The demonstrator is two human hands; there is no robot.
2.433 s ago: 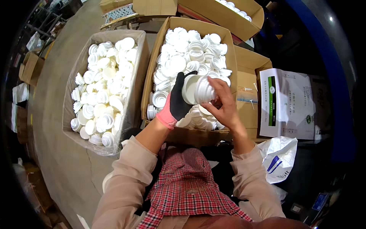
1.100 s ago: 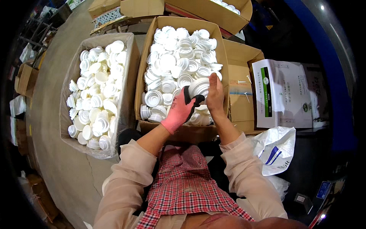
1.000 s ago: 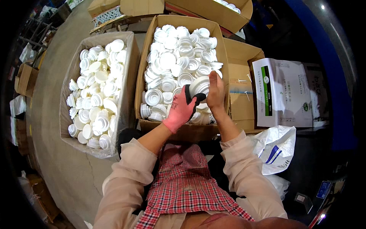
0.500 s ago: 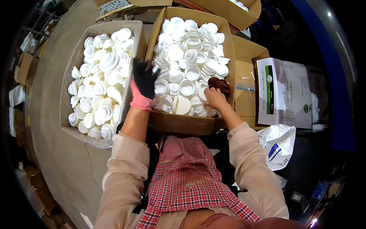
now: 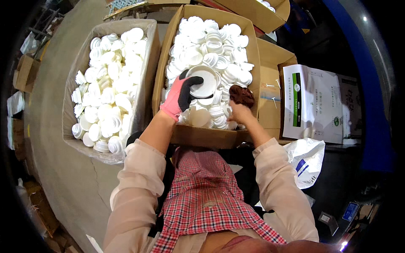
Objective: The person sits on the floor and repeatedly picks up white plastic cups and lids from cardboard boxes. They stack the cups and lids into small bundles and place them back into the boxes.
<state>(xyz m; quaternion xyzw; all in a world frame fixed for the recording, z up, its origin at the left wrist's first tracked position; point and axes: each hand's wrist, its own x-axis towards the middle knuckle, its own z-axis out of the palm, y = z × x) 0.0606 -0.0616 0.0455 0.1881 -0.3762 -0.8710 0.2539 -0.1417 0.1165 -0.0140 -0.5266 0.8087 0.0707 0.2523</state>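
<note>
My left hand (image 5: 182, 96), in a pink and black glove, grips a round, shallow white plastic lid (image 5: 204, 82) over the middle box. Its thumb and fingers hold the lid by the rim. My bare right hand (image 5: 241, 114) is at the near right corner of the same box, its fingers curled on the edge of another white lid (image 5: 227, 110). Just beyond that hand is a dark brown, bunched piece (image 5: 241, 96) whose kind I cannot make out. The cardboard box (image 5: 198, 135) under both hands is heaped with white lids.
To the left stands a plastic-lined box (image 5: 145, 84) full of similar white lids. At the right are an open cardboard box (image 5: 270, 116), a white printed carton sheet (image 5: 314, 101) and a crumpled white bag (image 5: 307, 162). Another carton (image 5: 253, 14) lies beyond.
My left hand has moved right, from the gap between the two filled boxes to over the middle box, and now holds a lid. My right hand has shifted slightly nearer to me.
</note>
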